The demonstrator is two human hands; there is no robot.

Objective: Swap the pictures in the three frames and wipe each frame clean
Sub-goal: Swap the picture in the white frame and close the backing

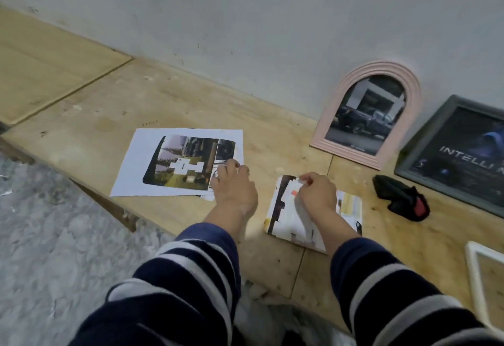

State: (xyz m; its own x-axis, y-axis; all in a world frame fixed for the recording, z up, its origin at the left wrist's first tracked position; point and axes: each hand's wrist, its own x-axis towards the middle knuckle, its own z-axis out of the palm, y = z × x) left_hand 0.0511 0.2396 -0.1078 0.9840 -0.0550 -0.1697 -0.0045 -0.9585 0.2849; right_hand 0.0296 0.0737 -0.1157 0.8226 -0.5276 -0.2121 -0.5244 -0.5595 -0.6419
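Observation:
A white sheet with a printed picture (174, 163) lies flat on the wooden boards. My left hand (234, 184) rests on its right edge, fingers curled down onto the paper. To the right lies a smaller picture on a backing board (283, 209). My right hand (316, 193) is over it and pinches something small and white at its top edge. A pink arched frame (327, 127) with a truck picture leans on the wall. A grey frame (425, 138) with a dark poster leans beside it. An empty white frame (474, 269) lies at the right edge.
A black and red cloth (401, 201) lies on the boards between the small picture and the grey frame. The wooden platform (136, 94) ends at a stepped edge on the left, with grey marbled floor (54, 236) below. A grey wall (272, 18) stands behind.

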